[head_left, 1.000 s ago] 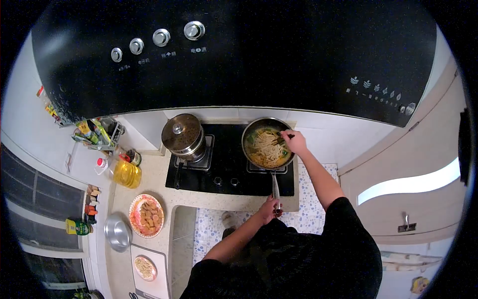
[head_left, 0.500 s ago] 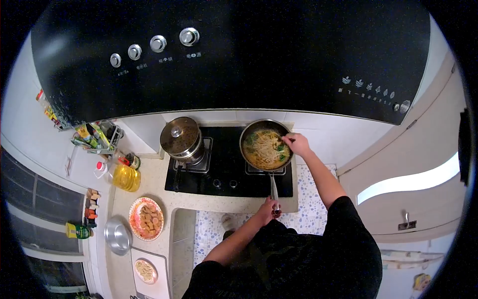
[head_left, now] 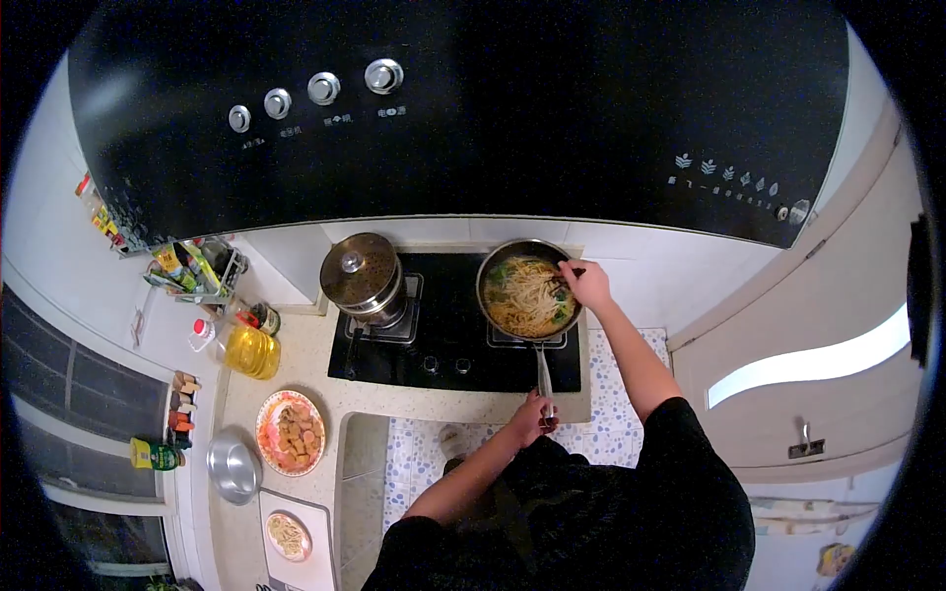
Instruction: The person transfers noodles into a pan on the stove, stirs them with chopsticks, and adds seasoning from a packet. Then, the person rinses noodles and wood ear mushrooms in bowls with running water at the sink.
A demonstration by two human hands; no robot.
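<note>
My left hand is closed around the metal handle of a frying pan on the right burner. Noodles with green leaves and broth fill the pan. Over its right rim, my right hand is closed on thin dark chopsticks, whose tips reach in among the noodles. My fingers hide part of the chopsticks.
A lidded pot stands on the left burner of the black stove. Left on the counter are an oil jug, a plate of food pieces, a metal bowl and a small plate. The range hood overhangs everything.
The noodles have shifted and spread in the pan as the chopsticks moved slightly among them. My left hand stays on the handle. The view has shifted a little.
</note>
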